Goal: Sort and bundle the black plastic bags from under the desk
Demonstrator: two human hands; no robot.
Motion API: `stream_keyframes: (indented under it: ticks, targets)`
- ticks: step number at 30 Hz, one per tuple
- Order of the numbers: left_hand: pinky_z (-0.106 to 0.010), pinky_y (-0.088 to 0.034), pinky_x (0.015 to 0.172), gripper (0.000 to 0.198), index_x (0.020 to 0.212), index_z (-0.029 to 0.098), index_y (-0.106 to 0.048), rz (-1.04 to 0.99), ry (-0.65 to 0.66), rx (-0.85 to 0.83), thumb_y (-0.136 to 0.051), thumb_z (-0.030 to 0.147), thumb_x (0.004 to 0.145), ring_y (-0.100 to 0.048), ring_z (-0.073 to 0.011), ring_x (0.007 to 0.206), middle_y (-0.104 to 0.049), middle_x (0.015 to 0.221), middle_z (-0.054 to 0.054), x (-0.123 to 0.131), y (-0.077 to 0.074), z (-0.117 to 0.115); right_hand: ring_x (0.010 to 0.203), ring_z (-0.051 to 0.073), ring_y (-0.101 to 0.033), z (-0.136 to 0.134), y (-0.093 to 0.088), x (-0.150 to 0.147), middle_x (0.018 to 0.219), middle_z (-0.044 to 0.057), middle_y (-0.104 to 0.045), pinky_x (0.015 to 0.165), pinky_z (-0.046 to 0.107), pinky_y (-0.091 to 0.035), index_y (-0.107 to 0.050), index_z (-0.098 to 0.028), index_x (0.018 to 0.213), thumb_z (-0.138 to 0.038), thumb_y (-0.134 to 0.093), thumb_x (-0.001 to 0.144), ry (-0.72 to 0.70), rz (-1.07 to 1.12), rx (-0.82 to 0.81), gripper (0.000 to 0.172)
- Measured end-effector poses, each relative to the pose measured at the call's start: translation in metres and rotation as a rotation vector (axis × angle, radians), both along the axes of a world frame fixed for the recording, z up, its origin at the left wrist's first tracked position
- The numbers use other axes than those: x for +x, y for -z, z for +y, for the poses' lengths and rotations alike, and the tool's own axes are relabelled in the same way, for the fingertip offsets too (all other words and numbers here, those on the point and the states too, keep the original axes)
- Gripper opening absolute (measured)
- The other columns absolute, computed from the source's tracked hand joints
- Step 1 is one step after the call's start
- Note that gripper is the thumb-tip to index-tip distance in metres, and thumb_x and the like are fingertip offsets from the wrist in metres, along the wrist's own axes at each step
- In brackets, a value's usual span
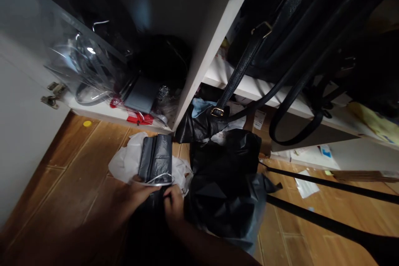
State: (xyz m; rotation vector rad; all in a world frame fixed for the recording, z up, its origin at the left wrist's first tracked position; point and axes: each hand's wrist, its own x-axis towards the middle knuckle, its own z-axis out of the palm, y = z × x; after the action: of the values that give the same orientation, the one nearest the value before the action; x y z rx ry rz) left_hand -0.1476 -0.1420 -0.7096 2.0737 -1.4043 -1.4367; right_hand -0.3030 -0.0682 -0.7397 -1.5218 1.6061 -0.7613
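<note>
A bundle of folded dark grey plastic (156,158), like rolled bin bags, stands in front of me with a thin white band or string across its lower end. My left hand (139,195) is closed around its near left edge. Curled at the near right side, my right hand (174,203) grips the dark plastic below the white band; its fingertips are partly hidden. Crumpled white plastic (127,158) shows behind and on both sides of the bundle. To the right of my right hand lies a large black plastic bag (224,191).
An open white cabinet (205,58) stands ahead. Its left section holds a clear plastic bag (84,58) and a grey box (141,93). On the right, a black bag strap (240,70) hangs over the shelf. A yellow disc (87,124) and white paper (307,183) lie on the wooden floor.
</note>
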Motion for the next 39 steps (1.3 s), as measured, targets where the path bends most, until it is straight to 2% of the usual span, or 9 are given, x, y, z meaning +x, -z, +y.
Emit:
stream_keyframes:
  ticks: [3,9,14,19,23,26,29,34,39]
  targets:
    - [-0.041,-0.052,0.078,0.044,0.081,0.021,-0.068,0.02,-0.007,0.052,-0.081,0.044,0.047,-0.067,-0.0354,0.092,-0.075,0.084,-0.007,0.004,-0.005,-0.007,0.1,0.024,-0.063,-0.011,0.0,-0.009,0.104,0.014,-0.067,0.094,0.042,-0.048,-0.057,-0.017,0.103,-0.015,-0.035,0.079,0.228,0.039,0.21,0.033]
    - [-0.037,-0.056,0.079,0.057,0.105,0.018,-0.066,0.247,-0.121,0.017,-0.077,0.043,0.055,-0.068,-0.03,0.094,-0.075,0.099,-0.008,0.024,0.0,-0.001,0.118,0.02,-0.057,-0.009,-0.013,-0.004,0.122,0.01,-0.064,0.106,0.036,-0.042,-0.056,-0.017,0.119,-0.011,-0.037,0.078,0.008,-0.071,0.194,0.046]
    - [-0.04,-0.054,0.089,0.06,0.105,0.015,-0.067,0.293,-0.077,-0.012,-0.08,0.045,0.054,-0.066,-0.031,0.102,-0.073,0.107,-0.011,0.038,0.014,0.001,0.106,0.028,-0.061,-0.013,-0.015,-0.008,0.123,0.016,-0.058,0.088,0.042,-0.051,-0.053,-0.015,0.118,-0.012,-0.057,0.066,-0.162,0.292,0.347,0.052]
    - [-0.037,-0.058,0.076,0.056,0.1,0.015,-0.066,0.434,-0.145,0.244,-0.081,0.04,0.052,-0.071,-0.0298,0.088,-0.076,0.092,-0.009,0.037,0.004,-0.004,0.1,0.029,-0.063,-0.026,-0.009,-0.01,0.103,0.017,-0.067,0.087,0.041,-0.05,-0.059,-0.014,0.1,-0.007,-0.05,0.072,-0.209,0.326,0.336,0.031]
    - [-0.037,-0.058,0.073,0.054,0.095,0.017,-0.066,0.586,-0.201,0.483,-0.078,0.044,0.049,-0.072,-0.028,0.078,-0.076,0.08,-0.007,0.046,-0.014,-0.01,0.105,0.02,-0.059,-0.024,-0.007,-0.008,0.115,0.01,-0.062,0.092,0.032,-0.048,-0.047,-0.019,0.118,-0.013,-0.061,0.067,-0.14,-0.037,0.201,0.052]
    - [-0.037,-0.057,0.08,0.052,0.082,0.019,-0.067,0.659,-0.136,0.666,-0.069,0.057,0.047,-0.071,-0.0292,0.085,-0.075,0.077,-0.008,0.054,-0.023,-0.014,0.068,0.016,-0.059,-0.018,-0.002,0.004,0.081,0.002,-0.061,0.066,0.03,-0.051,-0.046,-0.019,0.117,-0.035,-0.047,0.084,-0.061,-0.388,0.251,0.037]
    - [-0.037,-0.056,0.081,0.052,0.078,0.019,-0.066,0.603,-0.138,0.73,-0.066,0.062,0.047,-0.07,-0.0306,0.089,-0.075,0.077,-0.009,0.052,-0.024,-0.014,0.055,0.014,-0.05,-0.023,0.001,0.012,0.059,-0.002,-0.05,0.056,0.026,-0.045,-0.058,-0.02,0.084,-0.045,-0.03,0.092,-0.098,-0.307,0.335,0.038]
    - [-0.04,-0.052,0.086,0.054,0.102,0.017,-0.063,0.312,0.004,0.179,-0.066,0.055,0.063,-0.067,-0.0304,0.099,-0.074,0.101,-0.011,0.035,-0.013,-0.015,0.055,0.014,-0.048,-0.05,-0.015,-0.015,0.056,0.0,-0.051,0.052,0.025,-0.038,-0.053,-0.02,0.064,-0.039,-0.028,0.093,-0.042,0.018,0.335,0.044]
    - [-0.045,-0.048,0.074,0.035,0.072,0.018,-0.062,-0.278,0.322,-0.113,-0.041,0.045,0.079,-0.066,-0.0351,0.079,-0.071,0.075,-0.017,0.038,-0.019,-0.022,0.056,0.013,-0.047,-0.071,-0.059,-0.045,0.059,0.003,-0.057,0.057,0.027,-0.033,-0.056,-0.019,0.062,-0.032,-0.041,0.09,-0.106,0.197,0.266,0.034]
